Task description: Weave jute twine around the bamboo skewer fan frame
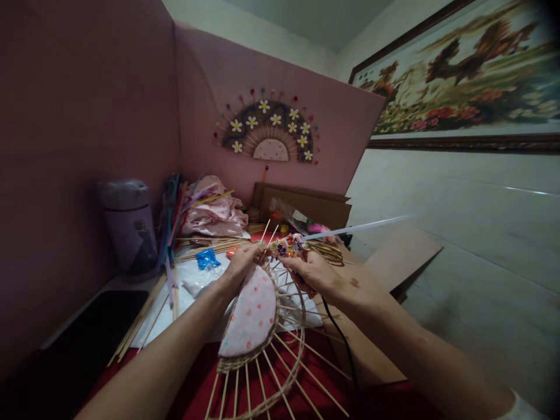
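Observation:
A fan-shaped frame of thin sticks and twined cord (301, 350) stands tilted before me, with a half-round pink dotted cloth panel (251, 312) at its centre. My left hand (245, 261) is closed on the frame's upper end, where two sticks poke up. My right hand (312, 273) is wrapped round a glue gun with a colourful patterned body (289, 246); its nozzle is close to my left fingers. A long translucent glue stick (359, 226) sticks out of its back, and a black cord hangs below.
Bundled pipe cleaners (171, 219), pink cloth (214, 210) and a lilac cup (131, 227) are at the left. A blue packet (207, 258) lies on white sheeting. Cardboard (301, 204) leans behind. A flowered fan (271, 129) hangs on the pink panel. A dark flat object (96, 332) lies front left.

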A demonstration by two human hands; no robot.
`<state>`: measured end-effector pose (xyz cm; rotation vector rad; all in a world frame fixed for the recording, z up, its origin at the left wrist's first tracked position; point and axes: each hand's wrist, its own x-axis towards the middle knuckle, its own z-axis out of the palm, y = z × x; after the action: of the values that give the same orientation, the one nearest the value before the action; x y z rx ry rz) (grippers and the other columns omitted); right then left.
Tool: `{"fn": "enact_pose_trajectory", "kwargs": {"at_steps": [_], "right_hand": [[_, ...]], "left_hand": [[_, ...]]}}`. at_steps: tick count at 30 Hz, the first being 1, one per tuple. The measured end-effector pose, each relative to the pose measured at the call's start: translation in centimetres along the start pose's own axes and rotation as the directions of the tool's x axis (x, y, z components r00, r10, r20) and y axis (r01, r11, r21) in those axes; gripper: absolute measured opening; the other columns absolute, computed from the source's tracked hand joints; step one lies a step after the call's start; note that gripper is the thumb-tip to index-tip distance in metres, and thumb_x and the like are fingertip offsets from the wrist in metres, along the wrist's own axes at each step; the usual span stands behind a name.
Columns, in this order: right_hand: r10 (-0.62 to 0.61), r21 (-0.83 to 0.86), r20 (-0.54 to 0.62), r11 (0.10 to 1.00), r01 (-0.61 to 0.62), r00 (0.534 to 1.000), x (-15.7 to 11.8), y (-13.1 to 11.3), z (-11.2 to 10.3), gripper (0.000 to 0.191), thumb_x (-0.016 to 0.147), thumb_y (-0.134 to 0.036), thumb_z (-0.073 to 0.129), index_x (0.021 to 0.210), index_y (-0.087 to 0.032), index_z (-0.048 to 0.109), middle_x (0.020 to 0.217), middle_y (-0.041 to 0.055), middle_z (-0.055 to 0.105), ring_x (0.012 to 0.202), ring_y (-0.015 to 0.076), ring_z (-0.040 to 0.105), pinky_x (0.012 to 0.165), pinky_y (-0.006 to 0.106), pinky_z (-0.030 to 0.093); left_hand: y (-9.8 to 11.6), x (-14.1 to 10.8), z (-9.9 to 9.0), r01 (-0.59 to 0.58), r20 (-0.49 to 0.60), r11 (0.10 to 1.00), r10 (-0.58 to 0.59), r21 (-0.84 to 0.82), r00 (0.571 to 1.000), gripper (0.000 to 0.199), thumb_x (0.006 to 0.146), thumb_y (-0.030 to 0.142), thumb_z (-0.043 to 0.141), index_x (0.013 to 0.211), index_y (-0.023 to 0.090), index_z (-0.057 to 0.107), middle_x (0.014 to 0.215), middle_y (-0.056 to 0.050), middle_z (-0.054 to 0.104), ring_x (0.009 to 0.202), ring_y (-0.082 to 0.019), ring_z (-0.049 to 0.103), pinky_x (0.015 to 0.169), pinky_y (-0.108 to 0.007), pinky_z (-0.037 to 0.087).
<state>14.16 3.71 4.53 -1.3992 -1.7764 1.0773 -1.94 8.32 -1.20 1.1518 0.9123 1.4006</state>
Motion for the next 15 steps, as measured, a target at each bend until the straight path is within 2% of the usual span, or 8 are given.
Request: {"fn": "enact_pose_trajectory", "kwargs": {"at_steps": [3,8,15], "right_hand": [[-0.003,0.037,0.008,0.999,0.002,1.0,-0.2,-0.1,0.3,0.036,0.079,-0.034,0.048,0.047,-0.018,0.042,0.035,-0.0049,0.038,0.027,0.0062,0.035,0.028,0.02,0.026],[0.002,0.113,-0.004,0.994,-0.001,1.0,-0.3,0.2,0.7,0.032,0.078,-0.041,0.051,0.056,-0.018,0.045,0.041,-0.0052,0.042,0.027,0.0064,0.035,0.027,0.02,0.025],[-0.024,0.021,-0.085,0.999,0.025,0.996,0.5,1.8,1.0,0.034,0.079,-0.043,0.052,0.055,-0.019,0.047,0.04,-0.001,0.044,0.036,0.0084,0.038,0.036,0.022,0.028]], "left_hand": [[0.0,0.1,0.0,-0.005,-0.029,1.0,0.005,0.013,1.0,0.017,0.062,0.029,0.058,0.058,0.015,0.067,0.061,-0.003,0.063,0.058,-0.015,0.052,0.058,-0.025,0.037],[0.3,0.1,0.1,-0.016,-0.038,1.0,0.017,0.019,0.999,0.016,0.06,0.029,0.058,0.056,0.015,0.065,0.059,-0.002,0.061,0.058,-0.015,0.05,0.058,-0.025,0.036],[0.3,-0.1,0.2,-0.022,-0.036,1.0,0.022,0.017,0.999,0.016,0.06,0.03,0.058,0.052,0.016,0.062,0.055,0.0,0.058,0.055,-0.013,0.046,0.057,-0.025,0.034]]}}
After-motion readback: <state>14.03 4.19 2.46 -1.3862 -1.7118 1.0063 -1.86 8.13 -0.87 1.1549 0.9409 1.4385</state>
